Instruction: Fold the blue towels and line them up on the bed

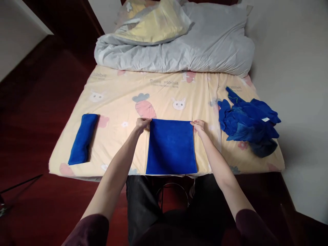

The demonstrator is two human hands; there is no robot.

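A square blue cloth (172, 147) is spread at the front edge of the bed, its near side along the mattress edge. My left hand (142, 124) pinches its far left corner, and my right hand (198, 125) pinches the far right corner. To the left lies a folded blue cloth bundle (83, 139), long and narrow. On the right is a crumpled heap of blue cloths (248, 119) with a small white label on top.
The bed has a cream sheet (115, 92) printed with rabbits and carrots. A rolled grey quilt (174, 54) and a yellow pillow (159, 25) lie at its far end. A wall (302, 102) stands at the right; dark red floor (38, 119) is on the left.
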